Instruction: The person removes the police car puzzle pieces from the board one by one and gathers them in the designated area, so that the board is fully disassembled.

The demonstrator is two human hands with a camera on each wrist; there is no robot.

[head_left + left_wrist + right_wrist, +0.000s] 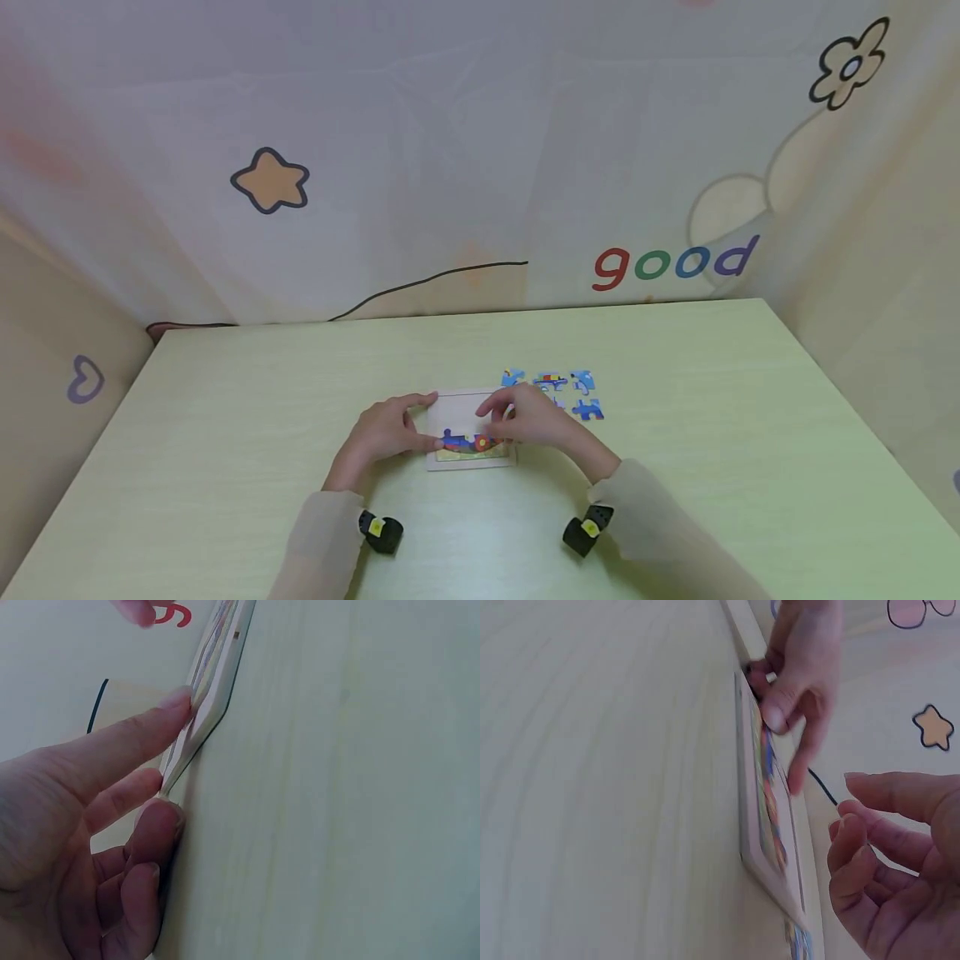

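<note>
A jigsaw board point(459, 407) with a pale raised border lies on the table. Joined puzzle pieces point(459, 444) with a colourful vehicle picture fill its lower part; the upper part shows bare backing. My left hand point(381, 429) rests on the board's left side, thumb on the joined pieces and index finger stretched to the upper left corner. Over the board's right half hovers my right hand point(534, 415), fingers bent loosely and thumb apart from the index finger. In the right wrist view nothing shows between those fingertips point(855, 780).
Loose jigsaw pieces lie right of and behind the board, among them a blue one point(587, 410) and one with a vehicle part point(551, 382); my right hand partly hides the group. The pale table point(247, 400) ends at a printed curtain point(420, 167).
</note>
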